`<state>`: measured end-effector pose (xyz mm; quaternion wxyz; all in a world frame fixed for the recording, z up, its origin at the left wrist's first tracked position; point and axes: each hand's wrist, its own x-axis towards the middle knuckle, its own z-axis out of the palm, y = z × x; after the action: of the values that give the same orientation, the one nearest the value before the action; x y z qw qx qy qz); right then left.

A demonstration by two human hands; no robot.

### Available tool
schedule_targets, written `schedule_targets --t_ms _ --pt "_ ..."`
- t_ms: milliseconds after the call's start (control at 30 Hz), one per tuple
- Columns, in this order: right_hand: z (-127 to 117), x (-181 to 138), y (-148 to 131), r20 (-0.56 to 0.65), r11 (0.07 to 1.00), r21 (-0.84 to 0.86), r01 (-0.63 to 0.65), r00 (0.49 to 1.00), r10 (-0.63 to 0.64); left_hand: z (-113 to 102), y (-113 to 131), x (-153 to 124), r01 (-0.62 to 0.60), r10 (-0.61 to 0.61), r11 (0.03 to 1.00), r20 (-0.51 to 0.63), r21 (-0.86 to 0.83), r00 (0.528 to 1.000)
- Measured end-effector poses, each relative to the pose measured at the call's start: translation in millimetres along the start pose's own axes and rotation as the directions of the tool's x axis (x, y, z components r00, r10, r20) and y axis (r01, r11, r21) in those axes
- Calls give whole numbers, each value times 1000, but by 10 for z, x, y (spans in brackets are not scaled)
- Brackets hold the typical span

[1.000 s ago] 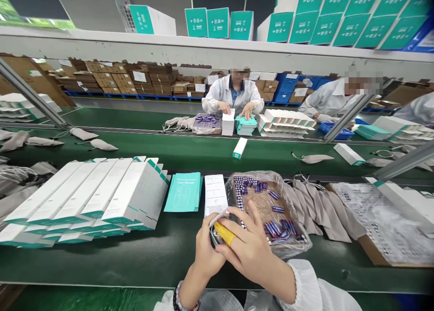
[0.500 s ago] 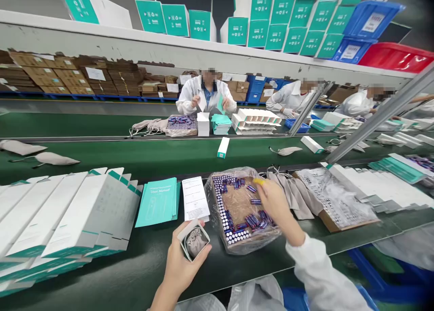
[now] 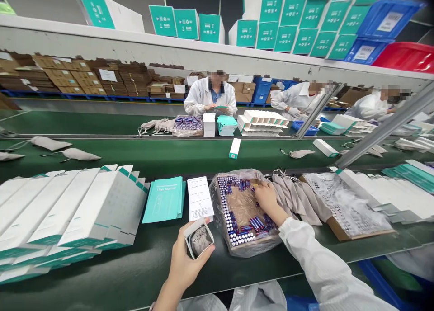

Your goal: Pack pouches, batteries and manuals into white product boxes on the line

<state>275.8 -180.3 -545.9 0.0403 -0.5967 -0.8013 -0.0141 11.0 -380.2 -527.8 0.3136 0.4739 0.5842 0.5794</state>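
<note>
My left hand [image 3: 188, 261] is wrapped round an open white carton [image 3: 190, 232], tilted so its mouth faces me. A bunched grey drawstring pouch [image 3: 201, 241] sits inside it. My right hand [image 3: 266, 197] reaches into a plastic-lined tray [image 3: 242, 207] of batteries. Its fingers are curled together at the tray's far right side, touching the batteries there; the fingertips are partly hidden, so what they pinch cannot be made out. Blue and red batteries [image 3: 257, 223] lie loose in the tray, while others stand upright along its left and near edges.
Teal user manuals [image 3: 165, 200] and a printed sheet [image 3: 200, 197] lie left of the tray. White cartons [image 3: 84, 207] are stacked at far left. Grey pouches [image 3: 294, 195] lie right of the tray. Beyond runs a green conveyor [image 3: 176, 155]; co-workers sit across it. A shelf [image 3: 135, 40] hangs overhead.
My right hand has lowered to the batteries, its fingers curling in. My left hand still holds the carton. The view has shifted slightly. The co-worker opposite has lowered their hands.
</note>
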Motion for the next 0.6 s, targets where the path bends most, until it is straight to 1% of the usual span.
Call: schedule_targets --t_ms 67,133,167,200,233,267,300,333,367,400,433,467,533,567,600 --pt "-117 -18 -31 -44 998 53 31 999 -28 7 -49 -7 -32 31 999 -22 -28 999" --pt "-298 -140 -160 -94 990 119 82 993 -71 12 -104 9 -88 88 996 -22 -25 996" --pt "-406 -237 -268 -128 977 167 129 986 -108 16 -130 25 -118 118 993 -7 -12 993" --pt "-518 -350 -402 -170 953 225 202 971 -165 21 -153 44 -145 145 989 12 2 989" --pt "-628 -472 -554 -225 911 283 300 944 -241 30 -171 63 -165 165 986 31 14 986" --pt "-729 -593 -714 -327 810 371 453 881 -343 41 -185 80 -176 175 984 49 20 983" --pt "-812 -705 -872 -411 692 404 598 795 -446 55 -194 94 -184 182 983 67 19 981" --pt "-872 -803 -1016 -458 604 398 691 720 -521 69 -201 103 -187 186 982 81 11 979" --pt "-903 -883 -1138 -485 531 398 748 663 -570 81 -205 106 -185 184 983 89 3 979" --pt "-904 -948 -1232 -485 500 405 766 643 -593 89 -207 103 -176 175 984 96 -3 980" --pt "-877 -1001 -1297 -479 497 434 751 660 -579 93 -209 94 -161 160 987 104 -7 982" --pt "-826 -1044 -1340 -479 506 486 712 702 -527 90 -209 81 -140 140 990 114 -10 984" --pt "-690 -1113 -1385 -462 511 637 577 816 -346 74 -202 42 -83 85 996 141 -21 986" --pt "-621 -1141 -1406 -422 493 721 487 873 -246 64 -191 17 -60 65 997 163 -38 985" --pt "-562 -1163 -1434 -355 454 803 387 922 -157 58 -174 -9 -47 60 996 183 -73 981"
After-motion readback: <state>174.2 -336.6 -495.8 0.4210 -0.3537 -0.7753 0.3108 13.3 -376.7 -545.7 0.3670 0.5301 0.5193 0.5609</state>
